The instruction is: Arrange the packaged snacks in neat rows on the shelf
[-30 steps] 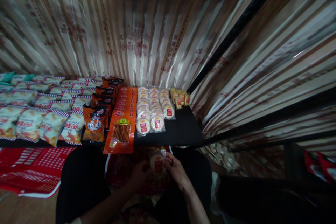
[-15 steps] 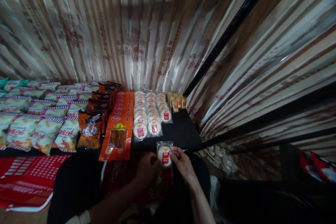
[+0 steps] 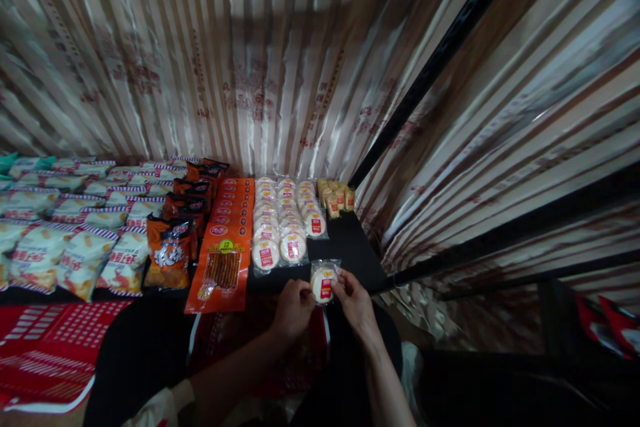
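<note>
A clear packet of round white rice crackers point(image 3: 325, 285) with a red label is held up just in front of the shelf's edge. My right hand point(image 3: 354, 300) pinches its right side between thumb and fingers. My left hand point(image 3: 294, 307) has its fingers curled closed at the packet's left edge, the fingertips partly hidden. Behind it, rows of matching rice cracker packets point(image 3: 293, 248) lie overlapping on the black shelf point(image 3: 345, 257). The row on the right stops farther back than the other two.
Small yellow snack packs point(image 3: 340, 197) stand at the back right corner. An orange snack sheet point(image 3: 225, 240), black-orange bags point(image 3: 170, 253) and several white chip bags point(image 3: 85, 257) fill the left. A red basket point(image 3: 50, 347) lies below; a black post point(image 3: 430, 80) slants at right.
Both hands and the cracker packet have moved slightly up and to the right, closer to the shelf. The left hand has come along with the packet.
</note>
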Motion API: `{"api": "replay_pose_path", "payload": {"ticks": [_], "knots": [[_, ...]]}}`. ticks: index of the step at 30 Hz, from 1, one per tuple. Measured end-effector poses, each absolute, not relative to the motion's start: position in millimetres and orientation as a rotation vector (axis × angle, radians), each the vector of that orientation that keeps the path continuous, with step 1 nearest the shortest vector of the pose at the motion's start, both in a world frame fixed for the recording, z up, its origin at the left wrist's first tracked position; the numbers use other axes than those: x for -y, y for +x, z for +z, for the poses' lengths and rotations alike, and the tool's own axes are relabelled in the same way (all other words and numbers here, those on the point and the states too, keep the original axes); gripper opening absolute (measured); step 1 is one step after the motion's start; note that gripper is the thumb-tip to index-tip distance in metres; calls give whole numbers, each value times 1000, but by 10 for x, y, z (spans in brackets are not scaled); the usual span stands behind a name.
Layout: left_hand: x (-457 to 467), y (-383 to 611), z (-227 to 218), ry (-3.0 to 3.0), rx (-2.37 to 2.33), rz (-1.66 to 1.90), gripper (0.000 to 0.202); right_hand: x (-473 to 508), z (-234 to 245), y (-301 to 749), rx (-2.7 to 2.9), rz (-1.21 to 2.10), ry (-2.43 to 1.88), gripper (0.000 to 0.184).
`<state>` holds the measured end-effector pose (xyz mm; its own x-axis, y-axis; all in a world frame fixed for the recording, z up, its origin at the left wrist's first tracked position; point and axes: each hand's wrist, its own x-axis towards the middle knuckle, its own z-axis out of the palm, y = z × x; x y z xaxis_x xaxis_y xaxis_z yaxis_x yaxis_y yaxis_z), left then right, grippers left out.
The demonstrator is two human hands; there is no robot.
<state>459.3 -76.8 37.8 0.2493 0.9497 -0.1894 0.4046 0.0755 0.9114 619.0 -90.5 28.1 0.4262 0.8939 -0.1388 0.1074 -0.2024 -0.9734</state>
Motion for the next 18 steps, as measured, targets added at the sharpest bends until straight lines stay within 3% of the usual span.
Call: {"api": "replay_pose_path", "payload": {"ticks": [18], "knots": [[580,4864,393,1513,-1286,630,30,613,157,6388,873,859,-1630,53]]}}
